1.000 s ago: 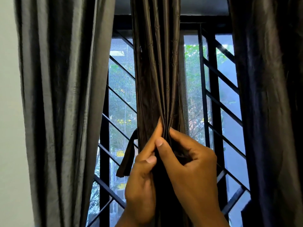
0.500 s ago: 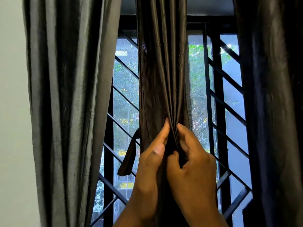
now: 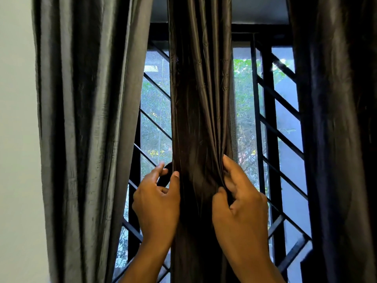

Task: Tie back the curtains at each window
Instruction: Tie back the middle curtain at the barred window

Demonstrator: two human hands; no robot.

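Note:
A dark brown curtain (image 3: 201, 111) hangs gathered into a narrow bundle in the middle of the window. My left hand (image 3: 157, 199) is at the bundle's left edge, fingers curled around the dark fabric tie-back strap (image 3: 163, 177) that sticks out there. My right hand (image 3: 237, 203) is on the bundle's right edge, pinching its folds between thumb and fingers. The rest of the strap is hidden behind the bundle and my hands.
A grey curtain (image 3: 87, 129) hangs loose on the left beside a pale wall (image 3: 17, 139). Another dark curtain (image 3: 338, 129) hangs on the right. Black window bars (image 3: 269, 119) with diagonal rails stand right behind the bundle.
My hands have moved apart from the bundle's middle: the left one went to the strap at the left edge, the right one to the right edge. The strap no longer hangs free.

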